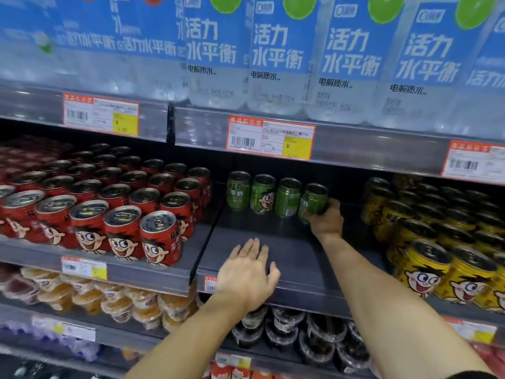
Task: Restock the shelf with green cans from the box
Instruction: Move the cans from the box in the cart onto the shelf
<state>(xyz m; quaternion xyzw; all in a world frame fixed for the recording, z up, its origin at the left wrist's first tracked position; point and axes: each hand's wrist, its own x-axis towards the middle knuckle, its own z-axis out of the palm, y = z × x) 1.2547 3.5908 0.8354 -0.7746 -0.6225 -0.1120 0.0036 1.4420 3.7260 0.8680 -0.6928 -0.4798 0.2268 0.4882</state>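
The shelf (287, 250) is a dark grey metal deck, its middle bay mostly bare. Above it, from 10 to 2 o'clock, stand large clear water bottles (281, 58) with blue labels, packed side by side. On the rail under them sit orange-bordered price tags (270, 138) with yellow corners.

At 9 o'clock of the bare bay, a dense block of red cans (109, 209) fills the left bay, several rows deep, each can printed with a cartoon face. At 3 o'clock, a block of yellow cans (437, 242) with the same face fills the right bay. On the tier below, from 7 to 8 o'clock, lie clear cups of orange fruit (123, 302); at 6 o'clock, cups with dark contents (300, 335).

At the back of the middle bay, at 12 o'clock, four green cans (262, 194) stand in one row, upright and nearly touching. The fourth green can (314, 202), at the right end, tilts slightly.

The right hand (326, 220) reaches deep into the bay, fingers curled round the lower part of the fourth green can, holding it. Whether that can's base rests fully on the deck cannot be told.

The left hand (247, 272) lies palm down at the front edge of the shelf, fingers straight and slightly spread, gripping nothing. It covers part of a small price tag on the front rail.
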